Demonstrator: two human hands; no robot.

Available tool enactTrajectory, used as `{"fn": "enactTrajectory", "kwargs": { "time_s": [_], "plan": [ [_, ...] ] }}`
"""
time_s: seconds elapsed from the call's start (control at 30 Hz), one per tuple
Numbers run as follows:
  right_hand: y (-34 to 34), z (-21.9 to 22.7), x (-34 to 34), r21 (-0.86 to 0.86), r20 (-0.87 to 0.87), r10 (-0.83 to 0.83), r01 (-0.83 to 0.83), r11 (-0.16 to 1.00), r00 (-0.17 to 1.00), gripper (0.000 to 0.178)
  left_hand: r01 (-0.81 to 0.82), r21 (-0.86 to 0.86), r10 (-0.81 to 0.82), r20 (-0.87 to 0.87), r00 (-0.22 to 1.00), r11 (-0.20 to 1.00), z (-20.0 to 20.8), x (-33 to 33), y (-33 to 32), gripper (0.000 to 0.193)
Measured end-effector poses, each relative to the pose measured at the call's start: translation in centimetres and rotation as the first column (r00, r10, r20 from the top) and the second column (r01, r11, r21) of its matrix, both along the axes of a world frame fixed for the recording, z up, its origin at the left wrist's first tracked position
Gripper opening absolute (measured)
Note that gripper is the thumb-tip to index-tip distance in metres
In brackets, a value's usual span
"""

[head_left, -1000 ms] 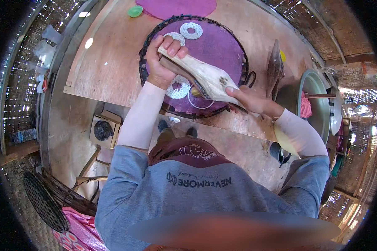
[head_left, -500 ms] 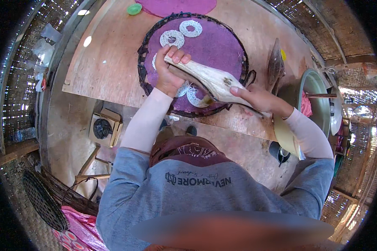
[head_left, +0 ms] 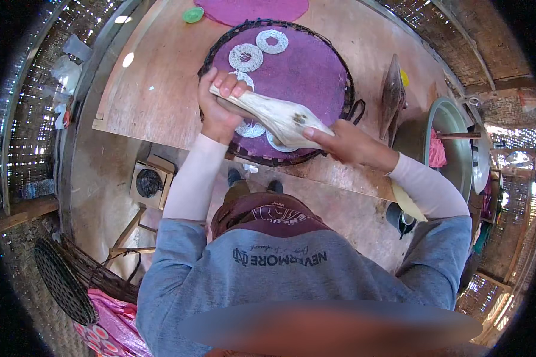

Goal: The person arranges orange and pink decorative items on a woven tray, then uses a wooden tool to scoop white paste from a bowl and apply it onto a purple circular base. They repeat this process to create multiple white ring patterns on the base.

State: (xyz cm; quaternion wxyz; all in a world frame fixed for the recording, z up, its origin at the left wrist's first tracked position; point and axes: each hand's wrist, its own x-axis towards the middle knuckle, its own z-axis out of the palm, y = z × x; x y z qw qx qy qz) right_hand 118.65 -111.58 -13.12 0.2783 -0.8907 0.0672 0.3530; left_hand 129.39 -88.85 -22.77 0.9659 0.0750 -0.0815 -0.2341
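Both my hands hold a long, pale, wood-like piece (head_left: 274, 113), wide in the middle and narrow at the ends, with a cluster of dark spots on its broad part. The fingers of my left hand (head_left: 220, 104) wrap round its far-left end. At the other end, my right hand (head_left: 348, 141) grips it with the thumb on top. It is held over a round dark-rimmed tray (head_left: 349, 89) lined with purple cloth (head_left: 309, 77). Lacy white rings (head_left: 245, 58) lie along the tray's left side; the nearest ones are partly hidden under the piece.
A brown pointed piece (head_left: 392, 95) lies right of the tray. Farther right stands a large basin (head_left: 449, 113) with pink cloth (head_left: 437, 152). A green dish (head_left: 193, 15) and a purple round mat (head_left: 256, 9) are at the back. A cardboard box (head_left: 140, 190) is below the table's left.
Both hands have moved left, carrying the pale piece over the tray's lower left part. The grip stays the same, and the ring below the upper-left one shows more now.
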Motion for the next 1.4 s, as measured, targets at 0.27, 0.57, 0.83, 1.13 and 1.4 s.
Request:
{"fn": "enactTrajectory", "kwargs": {
  "time_s": [0.27,0.57,0.83,1.13,1.4],
  "plan": [
    [-3.5,2.2,-1.3,0.043,0.162,-0.126,0.121,0.992,0.979,0.077,0.078,0.228,-0.131,0.225,0.966,0.971,3.6,-1.7,-1.8,0.06],
    [-1.3,1.1,-2.2,0.783,-0.069,-0.425,0.313,0.538,0.902,0.063,-0.712,0.552,-0.221,0.831,0.51,0.433,5.5,-4.6,-5.6,0.052],
    [-0.7,-10.9,-0.7,-0.112,0.843,0.31,-0.42,0.9,0.44,0.071,-0.648,0.661,-0.135,0.732,0.668,0.378,7.1,-5.8,-2.2,0.045],
    [-0.8,-12.9,-0.3,0.044,0.838,0.218,-0.46,0.887,0.5,0.077,-0.397,0.79,-0.025,0.461,0.887,0.467,6.4,-6.4,-1.0,0.043],
    [-0.4,-11.0,5.0,0.207,0.758,-0.001,-0.239,0.949,0.653,0.103,-0.512,0.719,0.202,0.477,0.855,0.471,6.6,-5.3,0.5,0.038]
  ]
}}
